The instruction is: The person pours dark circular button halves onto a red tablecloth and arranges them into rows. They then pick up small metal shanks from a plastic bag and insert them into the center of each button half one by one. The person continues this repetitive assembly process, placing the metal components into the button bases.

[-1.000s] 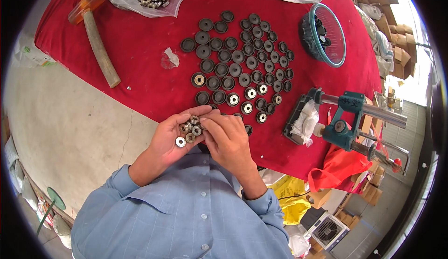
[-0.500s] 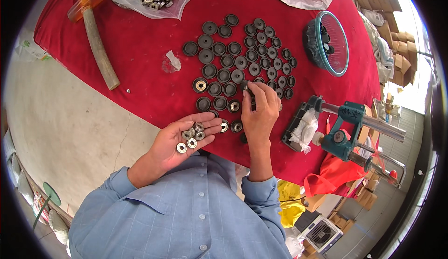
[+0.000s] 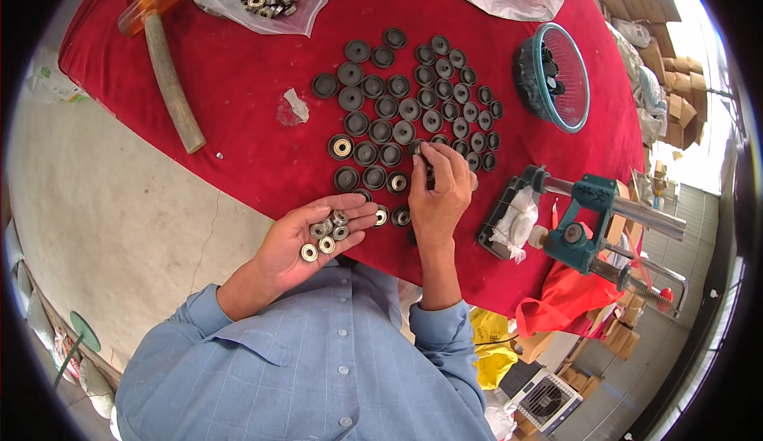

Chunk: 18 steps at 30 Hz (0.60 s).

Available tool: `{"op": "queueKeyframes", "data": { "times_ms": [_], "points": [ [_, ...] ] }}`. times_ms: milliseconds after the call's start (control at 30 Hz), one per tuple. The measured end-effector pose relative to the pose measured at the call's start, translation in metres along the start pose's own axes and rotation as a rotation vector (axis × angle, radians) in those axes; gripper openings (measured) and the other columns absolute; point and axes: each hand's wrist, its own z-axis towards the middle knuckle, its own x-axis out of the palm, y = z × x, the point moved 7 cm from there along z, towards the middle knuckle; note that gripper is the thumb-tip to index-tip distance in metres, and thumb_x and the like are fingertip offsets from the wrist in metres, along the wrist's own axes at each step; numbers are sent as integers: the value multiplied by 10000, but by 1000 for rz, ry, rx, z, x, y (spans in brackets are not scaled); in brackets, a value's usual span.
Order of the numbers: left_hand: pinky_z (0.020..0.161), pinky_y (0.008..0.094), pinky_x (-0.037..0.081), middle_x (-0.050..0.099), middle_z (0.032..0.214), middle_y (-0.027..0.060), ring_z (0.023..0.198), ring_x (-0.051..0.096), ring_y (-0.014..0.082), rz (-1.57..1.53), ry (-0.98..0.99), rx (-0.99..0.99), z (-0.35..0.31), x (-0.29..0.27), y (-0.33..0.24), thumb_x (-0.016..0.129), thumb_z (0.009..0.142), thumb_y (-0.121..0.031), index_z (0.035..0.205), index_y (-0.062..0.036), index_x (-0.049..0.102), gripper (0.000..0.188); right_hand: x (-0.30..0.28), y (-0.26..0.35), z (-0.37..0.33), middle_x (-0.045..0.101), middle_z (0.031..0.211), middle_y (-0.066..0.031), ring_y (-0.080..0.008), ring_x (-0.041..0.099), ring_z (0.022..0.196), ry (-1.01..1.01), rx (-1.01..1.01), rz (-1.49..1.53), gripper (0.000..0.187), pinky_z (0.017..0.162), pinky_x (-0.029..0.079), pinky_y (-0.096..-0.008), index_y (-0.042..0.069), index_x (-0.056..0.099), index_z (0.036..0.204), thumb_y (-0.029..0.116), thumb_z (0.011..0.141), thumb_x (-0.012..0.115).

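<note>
Bearings [image 3: 326, 244] are cradled in the open, upturned left hand [image 3: 290, 237]; to their upper right, the right hand [image 3: 441, 189] is pinched narrowly at black caps [image 3: 390, 155], any contents untellable.

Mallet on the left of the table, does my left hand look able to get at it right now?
Probably not to grasp it as is: your left hand lies open, cradling loose metal bearings. Otherwise the way looks free, with nothing large between it and the mallet.
</note>
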Motion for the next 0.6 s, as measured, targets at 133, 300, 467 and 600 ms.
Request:
{"op": "queueKeyframes", "data": {
  "times_ms": [133, 300, 467, 600],
  "points": [
    [1219, 469, 493, 578, 1546, 269, 1456, 566, 361, 6, 11, -8, -1, 2, 0, 461, 1099, -169, 1521, 83, 522, 496, 1, 0, -2, 750, 1142, -34, -248, 693, 1020, 19, -24, -14, 222, 928, 469, -409, 89, 782, 1117, 61, 896, 791],
    [1225, 468, 483, 583, 1544, 263, 1462, 561, 359, 18, 2, -11, -3, 3, -1, 465, 1105, -183, 1519, 77, 528, 493, 1, 7, -12, 726, 1264, -31, -270, 645, 1147, 84, -65, -146, 339, 991, 433, -415, 75, 776, 1235, 61, 899, 730],
    [1230, 465, 468, 554, 1577, 260, 1483, 539, 361, 30, -16, -9, -5, 5, -1, 448, 1120, -214, 1549, 83, 496, 524, 0, 20, -19, 700, 1354, -11, -277, 630, 1196, 179, -107, -333, 419, 1021, 416, -409, 74, 768, 1292, 45, 881, 692],
    [1221, 485, 483, 497, 1632, 267, 1522, 497, 373, 34, -31, -8, -5, 4, -2, 416, 1128, -241, 1578, 79, 466, 554, -4, 13, -8, 706, 1341, -45, -294, 640, 1205, 244, -56, -211, 431, 1037, 443, -438, 79, 760, 1273, 1, 853, 710]
  ]
}}
